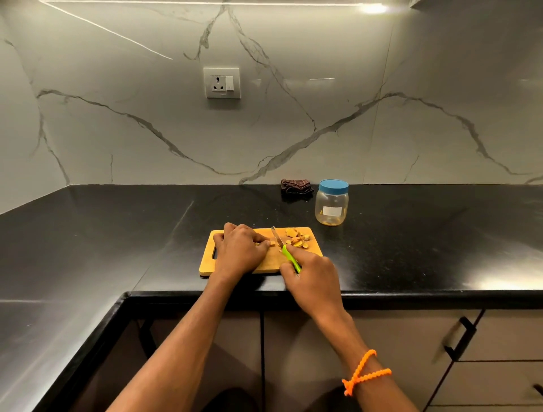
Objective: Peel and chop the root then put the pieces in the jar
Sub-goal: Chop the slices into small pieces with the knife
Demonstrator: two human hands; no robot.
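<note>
A pale marble-look wall (293,103) with grey veins fills the view from 9 to 3 o'clock, and a white socket with a switch (222,82) sits on it at 12 o'clock. A strip light (205,3) runs along the top edge, glaring brightest at 1 o'clock. Below, a glossy black L-shaped countertop (102,229) bends toward 8 o'clock. Beige cabinet fronts (499,367) with a black handle (459,338) stand under it at 4 o'clock

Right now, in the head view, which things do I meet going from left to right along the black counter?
Left hand → green-handled knife → pile of chopped yellow root pieces → clear plastic jar with blue lid.
</note>
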